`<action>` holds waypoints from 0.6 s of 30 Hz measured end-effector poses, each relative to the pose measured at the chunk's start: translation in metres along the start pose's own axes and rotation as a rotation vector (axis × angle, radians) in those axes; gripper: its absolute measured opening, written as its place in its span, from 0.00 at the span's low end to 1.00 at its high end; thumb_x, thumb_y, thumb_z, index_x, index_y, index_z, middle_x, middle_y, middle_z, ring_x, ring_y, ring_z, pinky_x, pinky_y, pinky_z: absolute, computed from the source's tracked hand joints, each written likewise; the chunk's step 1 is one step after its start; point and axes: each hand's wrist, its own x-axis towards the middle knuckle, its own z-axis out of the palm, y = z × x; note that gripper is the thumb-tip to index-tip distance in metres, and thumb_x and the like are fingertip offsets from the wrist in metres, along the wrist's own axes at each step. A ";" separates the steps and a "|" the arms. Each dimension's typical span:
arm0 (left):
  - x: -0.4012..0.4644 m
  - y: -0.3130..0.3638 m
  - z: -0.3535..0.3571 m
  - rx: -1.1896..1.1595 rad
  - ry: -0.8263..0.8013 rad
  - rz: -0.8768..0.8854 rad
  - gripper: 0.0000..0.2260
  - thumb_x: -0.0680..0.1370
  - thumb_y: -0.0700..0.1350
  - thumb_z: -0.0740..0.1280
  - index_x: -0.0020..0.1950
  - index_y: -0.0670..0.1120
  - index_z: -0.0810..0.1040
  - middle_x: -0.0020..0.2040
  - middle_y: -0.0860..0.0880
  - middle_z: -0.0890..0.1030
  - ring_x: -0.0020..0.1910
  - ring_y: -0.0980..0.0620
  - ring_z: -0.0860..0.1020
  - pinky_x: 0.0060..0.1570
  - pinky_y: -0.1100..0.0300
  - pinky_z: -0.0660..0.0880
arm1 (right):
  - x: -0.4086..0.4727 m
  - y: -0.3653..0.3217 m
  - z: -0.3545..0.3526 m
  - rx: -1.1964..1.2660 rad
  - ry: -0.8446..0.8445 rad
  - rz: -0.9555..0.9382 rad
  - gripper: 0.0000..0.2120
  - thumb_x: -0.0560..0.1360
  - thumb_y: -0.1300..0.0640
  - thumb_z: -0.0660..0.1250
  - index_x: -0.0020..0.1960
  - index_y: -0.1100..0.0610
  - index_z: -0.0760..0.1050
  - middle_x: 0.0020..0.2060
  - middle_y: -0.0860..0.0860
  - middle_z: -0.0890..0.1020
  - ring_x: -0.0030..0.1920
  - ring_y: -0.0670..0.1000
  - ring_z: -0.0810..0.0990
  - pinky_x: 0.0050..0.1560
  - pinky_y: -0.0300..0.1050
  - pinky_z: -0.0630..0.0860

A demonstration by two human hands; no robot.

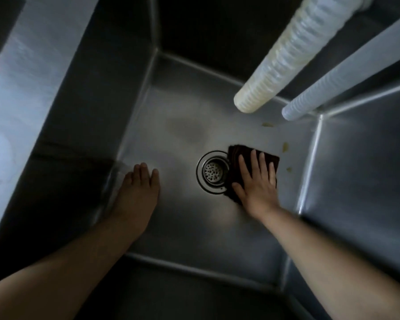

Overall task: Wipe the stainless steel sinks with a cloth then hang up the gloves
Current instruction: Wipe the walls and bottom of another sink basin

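A dark folded cloth lies on the sink floor, touching the drain strainer at its 3 o'clock. The right hand presses it flat, fingers spread wide. The left hand rests flat with straight fingers at the drain's 9 o'clock. Two ribbed hoses hang at 1 o'clock above yellowish specks.

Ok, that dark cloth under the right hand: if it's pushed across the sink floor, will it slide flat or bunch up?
The cloth looks soft and folded into layers, so it probably bunches unless pressed flat, as the right hand does now. The steel sink floor looks smooth, so it should glide easily.
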 end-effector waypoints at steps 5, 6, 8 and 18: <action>0.000 -0.003 0.000 -0.074 -0.017 -0.001 0.34 0.80 0.42 0.59 0.75 0.37 0.39 0.75 0.30 0.44 0.75 0.34 0.48 0.72 0.47 0.53 | -0.063 -0.039 0.017 -0.066 -0.062 -0.021 0.34 0.72 0.40 0.54 0.73 0.57 0.64 0.71 0.66 0.63 0.71 0.68 0.60 0.71 0.66 0.54; 0.001 -0.003 0.000 -0.082 -0.023 0.001 0.34 0.80 0.42 0.59 0.75 0.37 0.39 0.75 0.30 0.43 0.75 0.34 0.47 0.72 0.47 0.53 | -0.069 -0.050 0.020 -0.081 -0.073 -0.042 0.34 0.72 0.39 0.58 0.72 0.57 0.65 0.70 0.66 0.64 0.70 0.68 0.62 0.70 0.67 0.55; 0.002 -0.003 -0.001 -0.100 -0.033 0.000 0.32 0.80 0.40 0.57 0.76 0.37 0.39 0.75 0.30 0.43 0.75 0.33 0.47 0.72 0.47 0.52 | -0.074 -0.073 0.023 -0.087 -0.075 -0.108 0.38 0.67 0.38 0.67 0.72 0.55 0.65 0.70 0.65 0.66 0.70 0.68 0.63 0.67 0.65 0.54; 0.004 -0.001 -0.003 -0.086 -0.066 -0.005 0.29 0.81 0.39 0.54 0.75 0.35 0.40 0.74 0.28 0.44 0.74 0.32 0.49 0.72 0.46 0.54 | -0.085 -0.084 0.022 -0.162 -0.081 -0.512 0.39 0.65 0.34 0.68 0.72 0.47 0.66 0.71 0.55 0.68 0.71 0.59 0.65 0.70 0.65 0.58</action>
